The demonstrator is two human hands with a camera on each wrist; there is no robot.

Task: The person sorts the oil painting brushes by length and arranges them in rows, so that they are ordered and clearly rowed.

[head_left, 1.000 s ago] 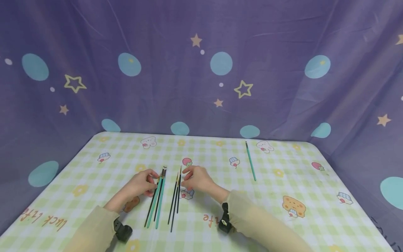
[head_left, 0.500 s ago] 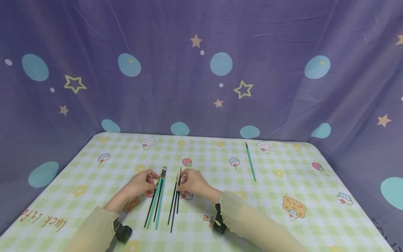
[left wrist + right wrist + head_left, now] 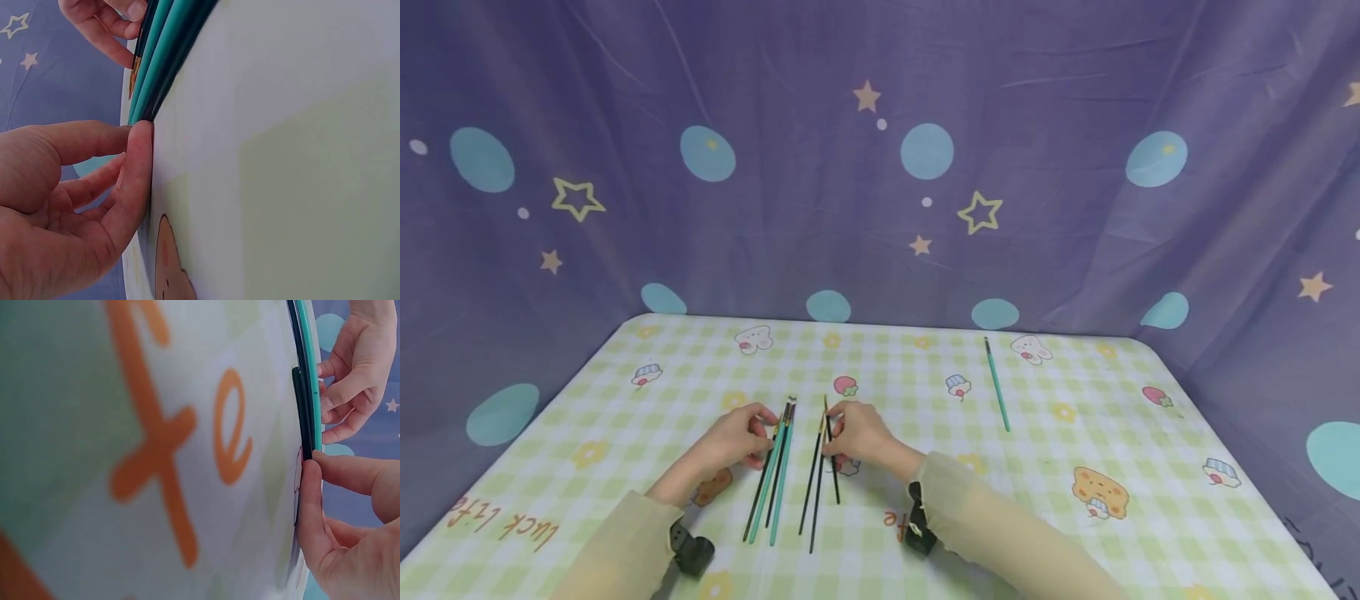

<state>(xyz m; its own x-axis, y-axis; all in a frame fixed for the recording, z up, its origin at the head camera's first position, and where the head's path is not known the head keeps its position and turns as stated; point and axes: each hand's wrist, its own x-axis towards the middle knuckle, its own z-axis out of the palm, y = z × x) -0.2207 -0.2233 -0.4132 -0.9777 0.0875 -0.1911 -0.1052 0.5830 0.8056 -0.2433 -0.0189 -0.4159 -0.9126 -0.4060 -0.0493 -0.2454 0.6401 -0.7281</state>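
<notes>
On the table, a bundle of teal and black paintbrushes (image 3: 781,496) lies with tips pointing away. My left hand (image 3: 737,437) pinches at the bundle's left side near the ferrules; in the left wrist view its thumb and index fingertip (image 3: 142,134) meet at the handles. Just right of the bundle, two dark paintbrushes (image 3: 815,517) lie nearly side by side. Beside them, my right hand (image 3: 861,433) pinches a shorter black paintbrush (image 3: 835,479) near its ferrule. The right wrist view shows thumb and index finger (image 3: 309,494) on a dark handle.
A single teal paintbrush (image 3: 997,387) lies apart at the back right. The green checked tablecloth (image 3: 985,533) has printed cartoons and lettering. A purple curtain (image 3: 820,233) hangs behind the table's far edge.
My right hand has moved left onto the short black paintbrush, whose lower end has swung right and tip left. One dark paintbrush beside it shifted slightly. My left hand stays put.
</notes>
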